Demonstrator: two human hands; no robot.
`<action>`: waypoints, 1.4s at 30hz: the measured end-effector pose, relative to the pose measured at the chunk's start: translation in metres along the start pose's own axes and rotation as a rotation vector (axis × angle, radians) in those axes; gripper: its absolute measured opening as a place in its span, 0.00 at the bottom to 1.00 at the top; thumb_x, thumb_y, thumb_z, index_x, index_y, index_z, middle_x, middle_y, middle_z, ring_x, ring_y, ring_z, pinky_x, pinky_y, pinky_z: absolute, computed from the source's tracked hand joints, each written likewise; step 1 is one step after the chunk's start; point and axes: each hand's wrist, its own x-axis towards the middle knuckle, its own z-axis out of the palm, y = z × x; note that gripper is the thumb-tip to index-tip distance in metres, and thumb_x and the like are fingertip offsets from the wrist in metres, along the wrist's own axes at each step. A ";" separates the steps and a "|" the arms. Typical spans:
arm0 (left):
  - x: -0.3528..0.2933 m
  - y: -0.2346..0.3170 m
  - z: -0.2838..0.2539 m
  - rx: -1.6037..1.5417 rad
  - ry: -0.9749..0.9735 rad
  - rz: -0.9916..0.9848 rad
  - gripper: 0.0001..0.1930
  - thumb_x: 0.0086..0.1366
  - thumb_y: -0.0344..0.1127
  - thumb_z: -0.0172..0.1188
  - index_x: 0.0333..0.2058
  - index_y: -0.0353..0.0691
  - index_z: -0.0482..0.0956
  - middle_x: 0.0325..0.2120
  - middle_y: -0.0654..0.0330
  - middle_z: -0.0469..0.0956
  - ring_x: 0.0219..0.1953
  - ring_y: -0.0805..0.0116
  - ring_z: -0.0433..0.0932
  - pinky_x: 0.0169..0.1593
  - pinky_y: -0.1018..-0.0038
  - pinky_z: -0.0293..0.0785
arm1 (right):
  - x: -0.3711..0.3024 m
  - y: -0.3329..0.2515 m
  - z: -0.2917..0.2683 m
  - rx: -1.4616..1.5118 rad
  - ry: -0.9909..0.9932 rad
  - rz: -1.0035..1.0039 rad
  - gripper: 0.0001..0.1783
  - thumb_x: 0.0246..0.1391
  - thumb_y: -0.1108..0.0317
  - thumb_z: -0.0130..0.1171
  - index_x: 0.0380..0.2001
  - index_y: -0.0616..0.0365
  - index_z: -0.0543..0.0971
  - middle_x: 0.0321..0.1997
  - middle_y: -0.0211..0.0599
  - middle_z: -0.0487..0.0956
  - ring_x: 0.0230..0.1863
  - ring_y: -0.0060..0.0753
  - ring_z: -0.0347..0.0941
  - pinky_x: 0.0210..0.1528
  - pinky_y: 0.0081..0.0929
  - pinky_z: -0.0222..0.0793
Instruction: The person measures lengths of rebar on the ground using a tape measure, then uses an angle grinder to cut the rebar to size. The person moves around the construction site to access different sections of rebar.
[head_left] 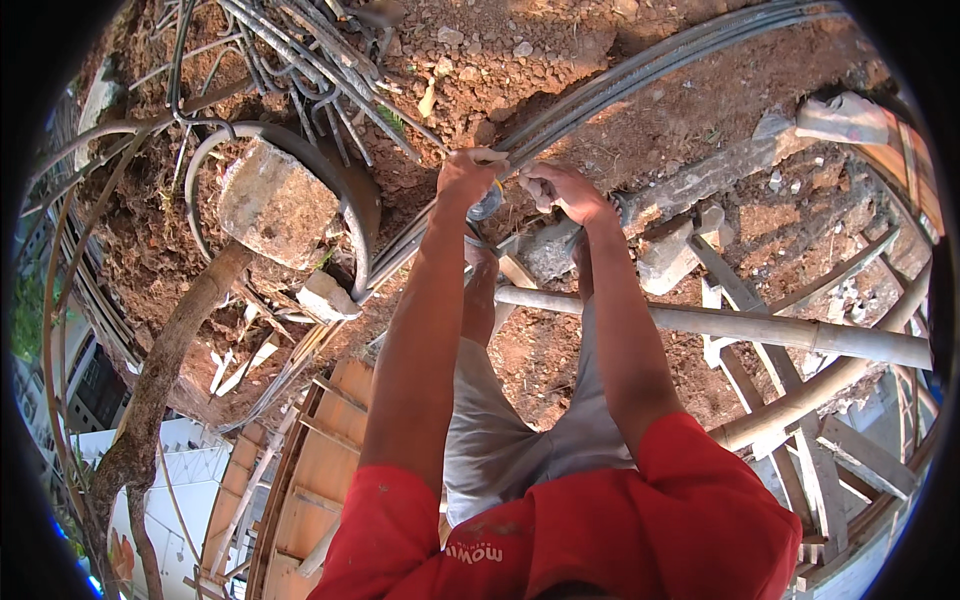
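Observation:
My left hand (468,180) is closed beside the bundle of long grey steel rods (590,95), its fingertips at the rods' near stretch. Whatever it grips is too small to make out. A small round grey-blue thing (486,205) with a yellowish edge shows just below that hand; its kind is unclear. Just to the right, my right hand (566,192) has its fingers curled together, thumb against them, and what they pinch is hidden. Both hands are over the ground in front of my feet, a short gap between them.
Bent steel bars (300,60) lie piled at the upper left. A concrete lump (277,203) sits within a black round rim (365,200), near a tree trunk (175,350). Bamboo poles (780,332) and timber (815,470) cross at right. Wooden panels (318,455) lie at lower left.

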 end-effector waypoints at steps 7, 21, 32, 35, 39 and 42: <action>-0.020 0.026 0.012 0.120 0.066 0.011 0.16 0.60 0.50 0.70 0.46 0.59 0.89 0.40 0.59 0.87 0.43 0.63 0.86 0.52 0.68 0.79 | 0.014 0.071 -0.020 0.684 -0.015 0.236 0.15 0.68 0.64 0.49 0.45 0.66 0.77 0.31 0.37 0.79 0.31 0.37 0.78 0.41 0.42 0.79; -0.211 0.077 0.051 -0.808 0.240 0.140 0.12 0.70 0.42 0.61 0.46 0.42 0.81 0.35 0.63 0.80 0.37 0.73 0.75 0.43 0.73 0.71 | -0.254 -0.092 0.003 -0.024 0.036 0.020 0.31 0.69 0.44 0.50 0.64 0.56 0.70 0.50 0.40 0.83 0.42 0.38 0.83 0.44 0.43 0.83; -0.347 0.261 0.133 0.103 0.066 0.491 0.25 0.69 0.54 0.57 0.52 0.38 0.80 0.49 0.42 0.81 0.55 0.45 0.78 0.60 0.55 0.72 | -0.410 -0.087 -0.070 0.413 -0.283 -0.219 0.26 0.67 0.44 0.51 0.54 0.53 0.76 0.47 0.39 0.83 0.41 0.41 0.83 0.35 0.43 0.83; -0.363 0.271 0.129 -0.184 -0.239 0.484 0.23 0.65 0.49 0.66 0.51 0.38 0.83 0.45 0.49 0.85 0.48 0.57 0.83 0.53 0.64 0.77 | -0.443 -0.086 -0.083 0.320 -0.020 -0.236 0.23 0.66 0.46 0.54 0.51 0.54 0.77 0.43 0.39 0.83 0.33 0.40 0.83 0.29 0.37 0.82; -0.379 0.285 0.128 -0.165 -0.358 0.514 0.21 0.60 0.41 0.73 0.48 0.35 0.83 0.42 0.58 0.85 0.44 0.71 0.82 0.48 0.73 0.78 | -0.466 -0.082 -0.102 0.183 -0.040 -0.268 0.20 0.64 0.52 0.59 0.50 0.56 0.77 0.39 0.36 0.81 0.33 0.35 0.80 0.32 0.37 0.82; -0.384 0.282 0.131 -0.270 -0.420 0.471 0.21 0.60 0.37 0.74 0.49 0.36 0.81 0.39 0.58 0.83 0.42 0.70 0.82 0.46 0.75 0.78 | -0.478 -0.090 -0.101 0.118 -0.111 -0.239 0.20 0.64 0.53 0.58 0.51 0.57 0.77 0.41 0.36 0.81 0.34 0.33 0.80 0.34 0.36 0.83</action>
